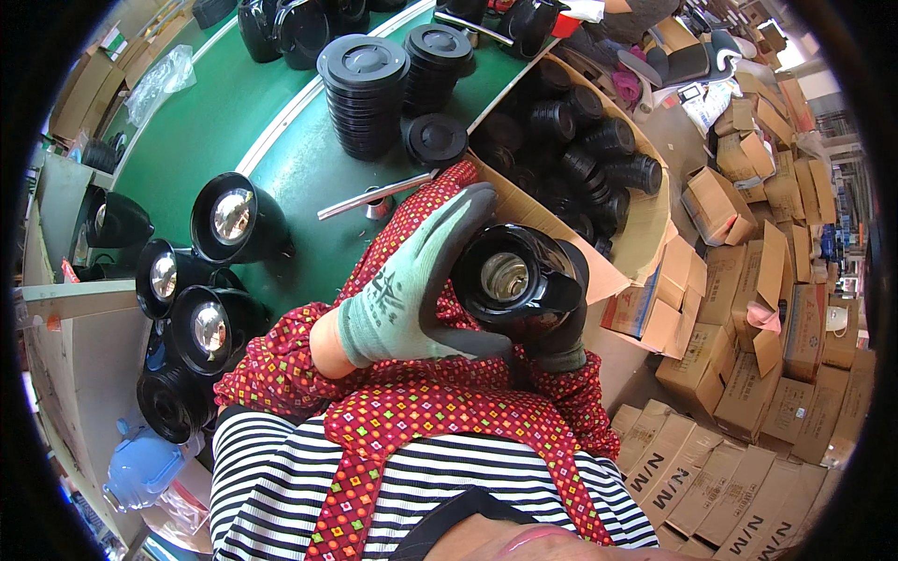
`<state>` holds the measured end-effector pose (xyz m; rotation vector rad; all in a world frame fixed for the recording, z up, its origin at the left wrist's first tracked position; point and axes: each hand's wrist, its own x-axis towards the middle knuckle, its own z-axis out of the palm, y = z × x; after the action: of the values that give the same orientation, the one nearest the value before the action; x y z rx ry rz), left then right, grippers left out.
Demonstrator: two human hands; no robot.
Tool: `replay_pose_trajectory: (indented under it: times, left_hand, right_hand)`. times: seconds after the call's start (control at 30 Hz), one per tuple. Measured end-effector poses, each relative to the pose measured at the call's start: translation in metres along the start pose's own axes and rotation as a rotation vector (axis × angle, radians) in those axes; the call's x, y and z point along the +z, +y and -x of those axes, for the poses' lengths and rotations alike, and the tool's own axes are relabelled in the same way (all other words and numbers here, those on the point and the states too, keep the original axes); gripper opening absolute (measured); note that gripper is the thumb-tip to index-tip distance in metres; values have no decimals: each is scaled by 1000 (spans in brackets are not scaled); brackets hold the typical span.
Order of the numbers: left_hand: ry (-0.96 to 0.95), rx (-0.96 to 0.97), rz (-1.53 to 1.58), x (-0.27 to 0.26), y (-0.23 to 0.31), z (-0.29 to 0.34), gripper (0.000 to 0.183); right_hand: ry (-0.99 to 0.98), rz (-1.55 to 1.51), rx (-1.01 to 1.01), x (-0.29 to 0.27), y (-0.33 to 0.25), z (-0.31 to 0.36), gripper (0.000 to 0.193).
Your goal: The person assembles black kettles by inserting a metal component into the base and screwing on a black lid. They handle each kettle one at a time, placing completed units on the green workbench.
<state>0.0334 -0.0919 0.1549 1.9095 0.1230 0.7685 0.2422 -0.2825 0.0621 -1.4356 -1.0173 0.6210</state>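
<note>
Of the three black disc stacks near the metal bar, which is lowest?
The stack nearest the left hand: low, while the other two stacks rise many discs high.

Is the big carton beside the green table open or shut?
Open: nothing covers the carton, and black ribbed parts show inside.

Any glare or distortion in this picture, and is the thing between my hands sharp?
Head view: fisheye bending, black corners; glossy black vessel between left hand and right hand fairly sharp, highlights on its rim. Head view, left side: bright reflections inside silver-lined vessels; upper right background washed out.
</note>
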Motion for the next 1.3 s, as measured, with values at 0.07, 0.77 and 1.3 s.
replay_pose_trajectory:
  times: [0.07,0.77,1.3]
  left_hand:
    - [-66,-96,116,-9,4,-2,101]
    - [-210,199,-222,-24,16,-24,72]
    - [554,-512,616,13,-35,9,57]
  right_hand:
    - [-19,58,-5,-3,7,2,67]
    - [-439,-307,279,-20,10,-11,76]
    - [119,200,-548,-2,-53,-47,108]
